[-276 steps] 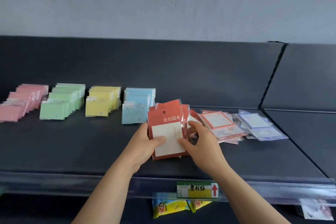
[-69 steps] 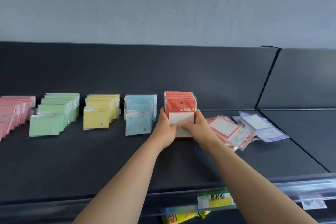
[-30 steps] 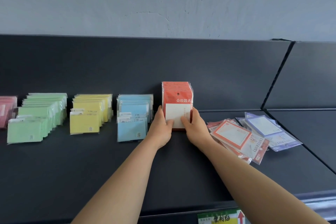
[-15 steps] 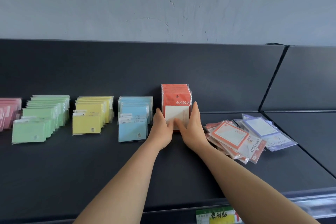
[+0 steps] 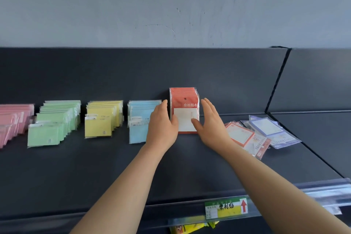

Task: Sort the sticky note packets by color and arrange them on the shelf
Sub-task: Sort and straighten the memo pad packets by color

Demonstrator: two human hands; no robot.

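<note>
- The red packet stack (image 5: 184, 108) now stands upright at the back of the shelf (image 5: 95, 167), just right of the blue row (image 5: 142, 118); a second ago both hands clasped its front.
- The left hand (image 5: 163, 125) and right hand (image 5: 210, 125) flank it with fingers straight and released, thumbs touching the front packet. The placement looks finished.
- The shelf also holds a pink row (image 5: 13, 119), green row (image 5: 55, 121) and yellow row (image 5: 102, 118). Orange-bordered packets (image 5: 245, 137) and purple-bordered packets (image 5: 266, 129) lie loose at right, unsorted.

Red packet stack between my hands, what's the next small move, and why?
Probably draw the left hand back and reach the right hand over to the orange-bordered packets. The red packet stack stands upright beside the blue packets, both hands open at its sides, while the orange-bordered ones lie in a loose heap on its right.
</note>
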